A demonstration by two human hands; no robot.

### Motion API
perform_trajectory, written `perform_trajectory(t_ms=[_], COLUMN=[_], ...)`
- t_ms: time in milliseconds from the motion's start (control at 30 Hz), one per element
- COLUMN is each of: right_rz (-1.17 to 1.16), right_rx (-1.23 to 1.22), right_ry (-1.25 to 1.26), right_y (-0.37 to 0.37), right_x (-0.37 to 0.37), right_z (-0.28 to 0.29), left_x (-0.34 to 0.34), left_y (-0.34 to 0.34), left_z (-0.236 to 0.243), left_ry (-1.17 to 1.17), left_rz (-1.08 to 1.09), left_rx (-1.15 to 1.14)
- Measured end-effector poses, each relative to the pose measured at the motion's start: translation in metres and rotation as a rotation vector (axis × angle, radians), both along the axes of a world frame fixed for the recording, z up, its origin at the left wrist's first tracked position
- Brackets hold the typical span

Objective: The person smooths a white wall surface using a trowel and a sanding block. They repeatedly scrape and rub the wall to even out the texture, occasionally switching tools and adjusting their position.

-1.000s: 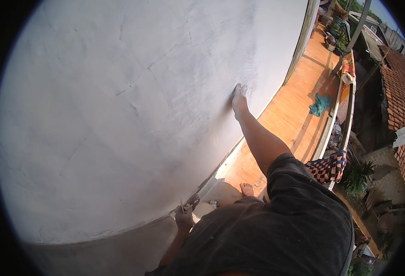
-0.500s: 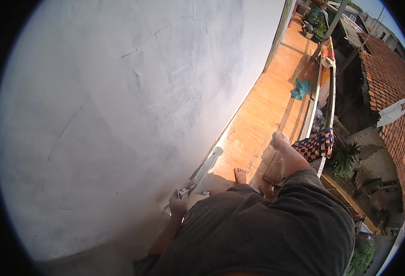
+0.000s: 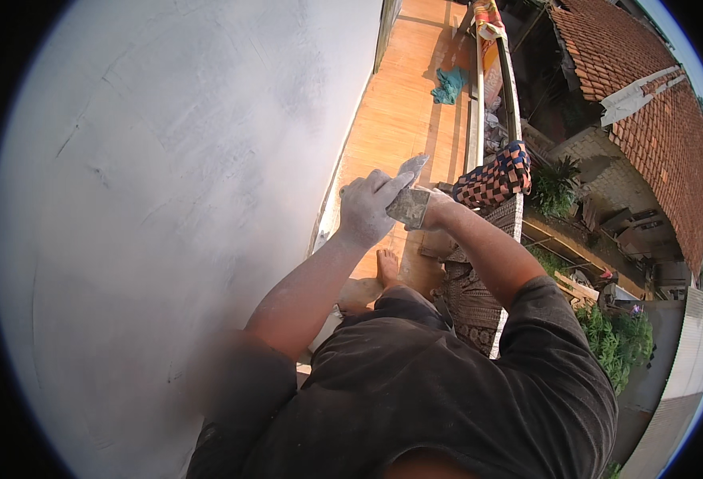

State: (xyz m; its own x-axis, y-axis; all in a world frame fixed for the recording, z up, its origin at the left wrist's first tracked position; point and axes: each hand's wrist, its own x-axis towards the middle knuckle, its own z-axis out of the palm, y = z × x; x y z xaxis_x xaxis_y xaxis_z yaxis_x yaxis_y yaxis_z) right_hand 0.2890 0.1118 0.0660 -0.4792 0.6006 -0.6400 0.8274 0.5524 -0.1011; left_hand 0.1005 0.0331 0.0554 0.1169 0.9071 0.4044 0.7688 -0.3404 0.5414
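Note:
My left hand [image 3: 363,211], coated with white dust, is closed around a small grey, square-faced piece [image 3: 408,207] in front of my body. Its surface looks worn and dusty; whether it is a block or folded sandpaper I cannot make out. A pale, pointed flap [image 3: 413,165] sticks up past my left fingers. My right hand [image 3: 434,210] meets the piece from the other side, its fingers curled against the edge and partly hidden. To the left rises the grey-white plastered wall [image 3: 160,176], with smears and fine cracks; neither hand touches it.
Orange floor tiles [image 3: 391,80] run along the wall. A teal cloth [image 3: 448,85] lies on them. At right, a railing [image 3: 513,96] carries a checkered woven item [image 3: 495,176] and patterned brown cloth [image 3: 471,295]. My bare foot [image 3: 387,267] stands below my hands. Beyond are tiled roofs [image 3: 663,144].
My left hand has come up from low beside the wall, and my right hand has moved in to meet it at the grey piece. The view has shifted; the dust haze is thinner.

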Motion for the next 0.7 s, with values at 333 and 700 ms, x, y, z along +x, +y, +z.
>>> perform_trajectory(t_ms=[333, 700], right_rz=[-0.296, -1.227], right_rx=[0.056, -0.160], right_ry=[0.362, 1.193], right_y=[0.009, 0.104], right_x=[0.045, 0.058], right_z=[-0.021, -0.046], left_x=[0.024, 0.074], left_y=[0.076, 0.154], left_z=[-0.027, -0.010], left_ry=[-0.836, -0.886], left_rz=[0.329, 0.555], left_rx=[-0.628, -0.653])
